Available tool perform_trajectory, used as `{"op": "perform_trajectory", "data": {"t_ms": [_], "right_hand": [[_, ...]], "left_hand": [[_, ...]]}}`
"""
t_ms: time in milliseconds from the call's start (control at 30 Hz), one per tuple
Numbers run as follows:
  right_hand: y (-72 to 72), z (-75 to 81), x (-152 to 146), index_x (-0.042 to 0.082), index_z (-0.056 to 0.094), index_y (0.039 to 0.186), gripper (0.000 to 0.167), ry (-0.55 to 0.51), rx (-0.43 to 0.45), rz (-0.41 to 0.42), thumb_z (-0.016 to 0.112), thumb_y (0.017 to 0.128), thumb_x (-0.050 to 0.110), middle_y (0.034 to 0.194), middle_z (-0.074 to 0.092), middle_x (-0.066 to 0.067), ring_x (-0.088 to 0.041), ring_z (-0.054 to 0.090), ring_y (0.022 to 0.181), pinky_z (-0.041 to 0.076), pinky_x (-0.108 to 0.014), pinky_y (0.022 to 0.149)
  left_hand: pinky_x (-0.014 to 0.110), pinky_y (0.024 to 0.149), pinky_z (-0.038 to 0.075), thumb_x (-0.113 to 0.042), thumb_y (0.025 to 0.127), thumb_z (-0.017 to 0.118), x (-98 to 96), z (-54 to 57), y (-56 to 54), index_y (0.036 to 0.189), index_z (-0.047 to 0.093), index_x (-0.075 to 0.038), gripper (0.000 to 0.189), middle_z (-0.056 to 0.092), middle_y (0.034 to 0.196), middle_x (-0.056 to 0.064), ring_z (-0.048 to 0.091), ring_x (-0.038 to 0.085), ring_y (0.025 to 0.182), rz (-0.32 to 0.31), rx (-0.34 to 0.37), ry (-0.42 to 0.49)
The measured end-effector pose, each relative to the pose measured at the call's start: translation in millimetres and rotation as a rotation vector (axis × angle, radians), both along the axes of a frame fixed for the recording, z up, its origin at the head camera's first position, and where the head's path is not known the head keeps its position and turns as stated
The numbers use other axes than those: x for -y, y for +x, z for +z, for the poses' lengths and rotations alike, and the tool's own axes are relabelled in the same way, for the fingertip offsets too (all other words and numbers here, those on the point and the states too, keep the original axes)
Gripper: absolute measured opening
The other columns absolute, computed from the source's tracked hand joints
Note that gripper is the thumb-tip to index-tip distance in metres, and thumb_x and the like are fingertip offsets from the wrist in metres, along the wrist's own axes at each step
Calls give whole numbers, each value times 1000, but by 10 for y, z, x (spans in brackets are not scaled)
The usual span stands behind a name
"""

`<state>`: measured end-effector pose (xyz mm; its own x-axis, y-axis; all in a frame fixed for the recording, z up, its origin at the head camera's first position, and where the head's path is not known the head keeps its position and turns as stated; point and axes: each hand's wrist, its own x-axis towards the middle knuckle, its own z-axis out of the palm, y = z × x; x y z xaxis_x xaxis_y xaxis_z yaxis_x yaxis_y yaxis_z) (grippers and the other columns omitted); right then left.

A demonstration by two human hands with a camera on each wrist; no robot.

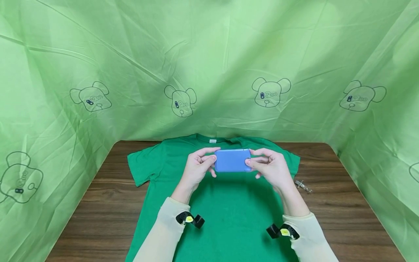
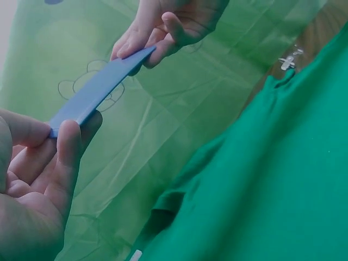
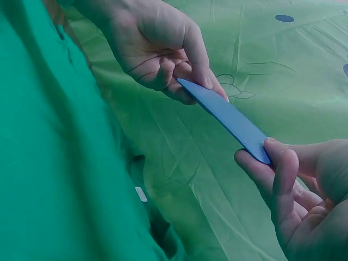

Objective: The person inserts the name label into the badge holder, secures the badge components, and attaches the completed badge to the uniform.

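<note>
left bare hand (image 1: 198,164): raised, thumb and fingers pinching | right bare hand (image 1: 271,164): pinching likewise, opposite the left | both cream-sleeved forearms (image 1: 165,227): reaching forward, angled inward

The person wore pale cream sleeves, the left sleeve (image 1: 163,229) and right sleeve (image 1: 311,236) alike, smooth and fairly close-fitting, reaching toward the wrists. The left hand (image 1: 200,163) and right hand (image 1: 268,163) were bare. Each sleeve bore a small black device: a left device (image 1: 198,221) and a right device (image 1: 272,231), both blocky, with bright yellow labels (image 1: 189,219) (their print too tiny to read).
</note>
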<state>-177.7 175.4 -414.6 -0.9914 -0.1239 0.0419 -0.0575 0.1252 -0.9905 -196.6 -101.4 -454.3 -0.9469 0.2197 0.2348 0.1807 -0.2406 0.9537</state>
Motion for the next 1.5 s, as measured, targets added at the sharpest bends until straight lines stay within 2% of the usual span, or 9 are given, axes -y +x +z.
{"op": "perform_trajectory", "data": {"t_ms": [133,433,633,767,867,967,1233,1367,1500], "right_hand": [[-2,-22,4,-3,74,130,37,-22,3,-8,85,96,6,116,83,0,-15,77,74,60,-28,56],[-5,-26,-32,2,72,123,30,-57,-1,24,86,97,9,97,83,0,-15,75,75,58,-28,56],[23,23,-44,-1,69,128,33,-74,-54,38,83,98,6,93,80,-1,-13,62,61,55,-27,54],[46,32,-15,-2,69,132,36,-29,-85,30,81,99,6,91,79,-2,-13,61,58,56,-28,53],[57,25,22,-1,70,133,36,5,-107,22,81,100,5,89,78,-3,-14,61,57,56,-30,52],[58,4,57,1,70,132,35,18,-115,11,81,99,4,88,76,-5,-17,62,56,57,-33,50],[51,-59,120,1,68,135,38,16,-97,40,80,99,5,93,75,-14,-24,69,60,62,-38,53],[52,-49,115,2,67,136,38,35,-83,68,80,101,9,96,75,-16,-27,72,63,63,-39,56],[39,3,13,4,66,138,38,92,-53,132,77,105,19,104,77,-17,-36,77,77,64,-40,61]], "left_hand": [[26,53,58,0,107,67,-5,-5,3,139,69,9,33,77,110,33,70,17,61,2,-2,1],[28,53,59,-3,108,67,-45,-26,15,139,69,7,33,79,109,27,71,18,64,-8,12,-7],[31,63,63,-6,107,69,-59,-43,22,140,71,-2,33,79,119,20,71,22,73,-30,1,-114],[39,88,64,-7,104,74,-70,-29,37,152,62,-7,49,68,146,15,75,24,103,-80,-75,-220],[51,106,57,-10,101,79,-93,-22,47,160,53,-14,65,57,161,12,66,31,132,-109,-155,-309],[60,111,51,-16,97,84,-139,-25,57,165,46,-20,78,53,165,9,57,34,144,-126,-204,-386],[51,113,49,-25,91,92,-264,-102,86,167,41,-37,93,46,168,-9,51,19,146,-114,-230,-541],[50,113,51,-26,93,90,-292,-108,113,165,48,-35,84,48,165,-7,53,21,144,-93,-236,-579],[50,110,53,-29,94,90,-292,-101,116,162,54,-29,77,54,159,-3,56,24,139,-80,-228,-573]]}}
